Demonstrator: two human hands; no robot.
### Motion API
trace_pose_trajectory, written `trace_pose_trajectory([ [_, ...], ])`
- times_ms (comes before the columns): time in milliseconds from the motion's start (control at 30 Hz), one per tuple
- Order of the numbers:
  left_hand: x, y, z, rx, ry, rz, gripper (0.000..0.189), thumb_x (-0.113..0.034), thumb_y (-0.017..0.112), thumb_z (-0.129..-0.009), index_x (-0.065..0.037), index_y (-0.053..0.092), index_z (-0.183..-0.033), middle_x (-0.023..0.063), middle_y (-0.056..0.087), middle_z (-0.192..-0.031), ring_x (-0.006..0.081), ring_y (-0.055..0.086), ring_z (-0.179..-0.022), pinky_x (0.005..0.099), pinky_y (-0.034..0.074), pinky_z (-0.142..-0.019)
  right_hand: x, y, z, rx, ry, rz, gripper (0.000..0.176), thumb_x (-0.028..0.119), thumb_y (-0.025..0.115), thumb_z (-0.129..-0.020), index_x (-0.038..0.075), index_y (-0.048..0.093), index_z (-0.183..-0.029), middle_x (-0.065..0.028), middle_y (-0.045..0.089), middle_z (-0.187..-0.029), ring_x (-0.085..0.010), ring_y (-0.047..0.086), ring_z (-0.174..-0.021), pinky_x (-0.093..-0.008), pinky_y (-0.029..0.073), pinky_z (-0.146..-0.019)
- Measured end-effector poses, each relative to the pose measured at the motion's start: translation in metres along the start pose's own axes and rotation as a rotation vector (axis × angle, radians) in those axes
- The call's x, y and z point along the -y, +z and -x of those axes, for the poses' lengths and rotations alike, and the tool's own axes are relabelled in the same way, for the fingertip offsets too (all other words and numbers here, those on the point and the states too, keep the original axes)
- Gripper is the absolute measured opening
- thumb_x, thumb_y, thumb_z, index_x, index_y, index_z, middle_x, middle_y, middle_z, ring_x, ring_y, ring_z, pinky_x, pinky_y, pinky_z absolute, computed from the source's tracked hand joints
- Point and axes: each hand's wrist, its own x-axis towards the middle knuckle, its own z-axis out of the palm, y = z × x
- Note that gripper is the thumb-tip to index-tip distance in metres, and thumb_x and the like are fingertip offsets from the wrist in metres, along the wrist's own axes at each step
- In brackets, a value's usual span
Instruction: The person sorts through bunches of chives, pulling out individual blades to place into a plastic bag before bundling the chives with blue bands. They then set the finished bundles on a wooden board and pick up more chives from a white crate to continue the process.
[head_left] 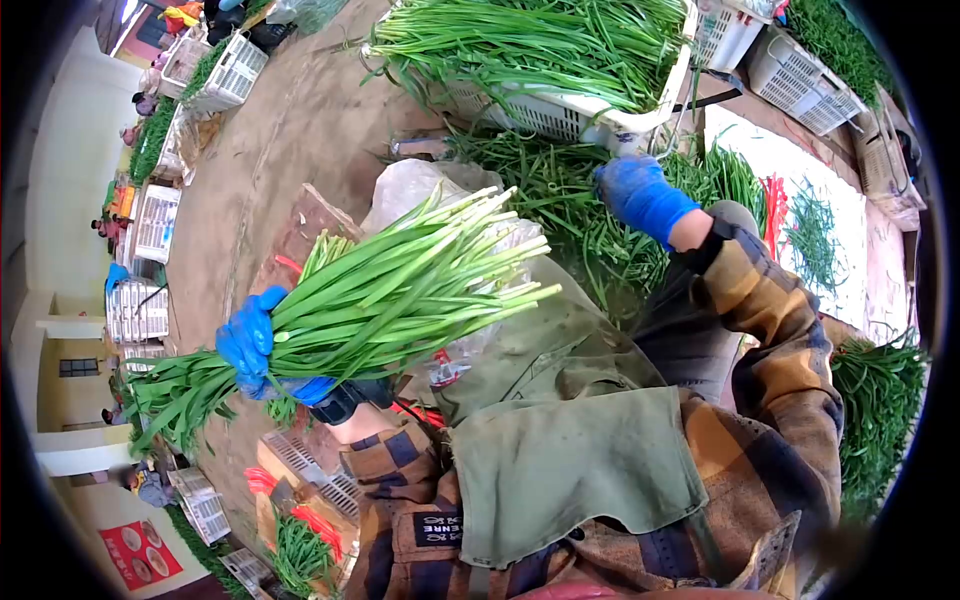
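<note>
My left hand [248,345], in a blue glove, is closed around a thick bunch of garlic chives [400,280]. Their pale cut ends point up to the right over my lap, and the leafy tips hang out past the hand on the left. My right hand [640,195], also blue-gloved, is curled closed above a heap of loose green leaves [540,180], just below a white crate [640,118] full of long chives [540,45]. Whether its fingers hold anything is hidden. A green apron [580,470] covers my lap.
Red ties [774,215] lie beside a white board [840,180] strewn with thin green bits at right. More red ties [320,525] and greens [298,555] are at lower left. Crates [158,222] line the left wall, with people [150,487] among them.
</note>
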Motion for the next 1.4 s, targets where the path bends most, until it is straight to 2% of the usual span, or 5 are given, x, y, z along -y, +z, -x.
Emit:
trace_pose_trajectory([
  [167,0.015,0.003,-0.003,-0.002,-0.006,0.038,0.019,-0.011,0.054,-0.059,-0.020,0.038,-0.059,-0.0068,0.040,-0.057,0.0095,0.039,-0.060,0.0267,0.033,-0.069,0.038,-0.033,0.015,-0.077,-0.535,-1.590,0.037,0.032,0.064,-0.085,0.000,0.063,-0.105,-0.0068,0.067,-0.091,-0.0174,0.060,-0.087,-0.0293,0.046,-0.083],
  [433,0.012,-0.002,0.003,-0.075,-0.155,-0.005,0.024,-0.007,0.060,-0.061,-0.019,0.039,-0.064,-0.0072,0.047,-0.067,0.0133,0.047,-0.079,0.0379,0.028,-0.097,0.077,-0.038,-0.013,0.290,-0.459,-1.951,0.023,0.011,0.067,-0.082,-0.001,0.063,-0.101,-0.0064,0.066,-0.091,-0.0135,0.062,-0.080,-0.0271,0.051,-0.076],
  [833,0.000,-0.016,0.007,-0.062,-0.156,-0.068,0.013,-0.003,0.057,-0.068,-0.012,0.049,-0.074,0.0013,0.057,-0.086,0.0289,0.040,-0.126,0.0614,0.009,-0.109,-0.017,-0.004,-0.004,-0.393,0.013,0.008,0.020,0.011,0.069,-0.076,0.004,0.063,-0.093,-0.0119,0.064,-0.075,-0.0231,0.062,-0.066,-0.0333,0.049,-0.061],
  [1033,0.023,0.013,-0.002,0.043,-0.192,-0.204,0.016,-0.004,0.059,-0.068,-0.010,0.058,-0.083,0.0106,0.058,-0.117,0.0324,0.032,-0.132,0.0653,0.015,-0.106,0.092,-0.131,0.027,-0.680,-0.760,-1.285,0.011,0.012,0.065,-0.077,0.009,0.066,-0.088,-0.0121,0.062,-0.076,-0.0305,0.059,-0.063,-0.0347,0.048,-0.059],
  [1400,0.027,0.034,0.007,-0.272,-0.244,-0.454,0.049,-0.005,0.056,-0.067,0.000,0.051,-0.115,0.0122,0.050,-0.122,0.0218,0.046,-0.115,0.0359,0.032,-0.103,0.159,-0.157,0.033,-0.810,-0.671,-0.341,0.028,0.013,0.057,-0.080,0.011,0.059,-0.108,-0.0074,0.060,-0.092,-0.0275,0.062,-0.067,-0.0366,0.050,-0.052],
])
